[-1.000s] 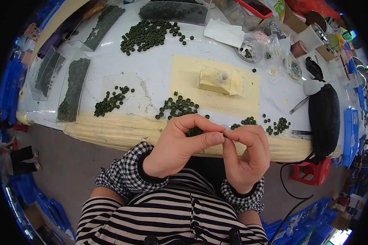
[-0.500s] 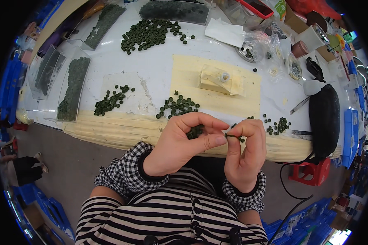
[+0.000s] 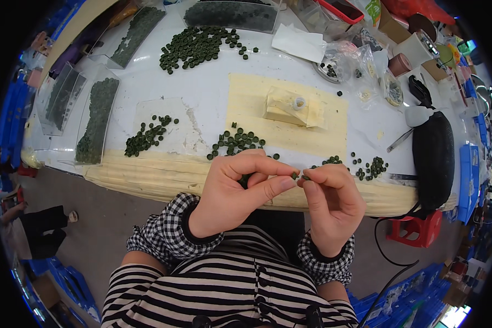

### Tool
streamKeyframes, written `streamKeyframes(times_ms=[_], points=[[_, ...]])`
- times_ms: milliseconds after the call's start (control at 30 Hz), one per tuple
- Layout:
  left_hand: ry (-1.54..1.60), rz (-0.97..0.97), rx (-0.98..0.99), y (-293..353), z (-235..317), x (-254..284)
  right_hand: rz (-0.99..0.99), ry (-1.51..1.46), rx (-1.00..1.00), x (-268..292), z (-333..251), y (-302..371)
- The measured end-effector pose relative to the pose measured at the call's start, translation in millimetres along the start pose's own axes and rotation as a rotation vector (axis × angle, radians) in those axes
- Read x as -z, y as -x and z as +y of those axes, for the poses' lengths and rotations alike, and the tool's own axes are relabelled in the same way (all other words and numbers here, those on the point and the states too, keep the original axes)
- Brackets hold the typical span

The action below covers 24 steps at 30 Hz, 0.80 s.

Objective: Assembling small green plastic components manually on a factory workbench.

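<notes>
Above the front edge of the table, my left hand pinches a small dark green round piece between thumb and forefinger. More such pieces show in the curl of its other fingers. Just to the right, my right hand pinches another small green piece between thumb and fingertip. The two fingertips almost meet, with a narrow gap between the pieces. Beyond my hands lie a loose pile of green round pieces and, to the right, a smaller group.
A cream block with a small white ring on top stands on a yellow sheet. Clear trays of green pieces stand left and far. At right are tweezers, a black padded bag and a white tissue.
The fingertips have drawn slightly apart, and a green piece now shows in each pinch. My right hand has shifted a little to the right. A person at far left has moved.
</notes>
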<state>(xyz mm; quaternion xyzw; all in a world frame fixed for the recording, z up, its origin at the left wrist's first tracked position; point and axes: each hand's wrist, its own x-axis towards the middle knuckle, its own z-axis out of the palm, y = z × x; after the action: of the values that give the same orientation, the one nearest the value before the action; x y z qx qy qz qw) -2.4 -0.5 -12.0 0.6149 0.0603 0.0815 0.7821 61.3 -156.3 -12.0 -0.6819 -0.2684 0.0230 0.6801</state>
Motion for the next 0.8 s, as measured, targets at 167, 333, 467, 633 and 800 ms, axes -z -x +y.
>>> streamKeyframes(times_ms=[167, 333, 467, 633, 800], points=[[-0.141, 0.000, -0.098, 1.5, -4.9, 1.0, -0.013, -0.151, -0.112, 0.3, 1.5, 0.8], [-0.166, 0.010, -0.111, 1.1, -3.0, -0.4, -0.014, -0.210, -0.147, -0.9, 2.8, 1.9], [-0.116, 0.061, -0.119, 1.6, -4.8, -3.7, -0.003, -0.131, -0.081, -1.7, 4.8, 2.3], [-0.134, 0.066, -0.124, 1.1, -3.2, -3.6, 0.036, 0.024, 0.039, -4.6, 3.6, 1.3], [-0.152, 0.080, -0.108, 0.9, -1.3, -3.0, 0.038, 0.191, 0.202, -5.6, 3.0, -0.1]])
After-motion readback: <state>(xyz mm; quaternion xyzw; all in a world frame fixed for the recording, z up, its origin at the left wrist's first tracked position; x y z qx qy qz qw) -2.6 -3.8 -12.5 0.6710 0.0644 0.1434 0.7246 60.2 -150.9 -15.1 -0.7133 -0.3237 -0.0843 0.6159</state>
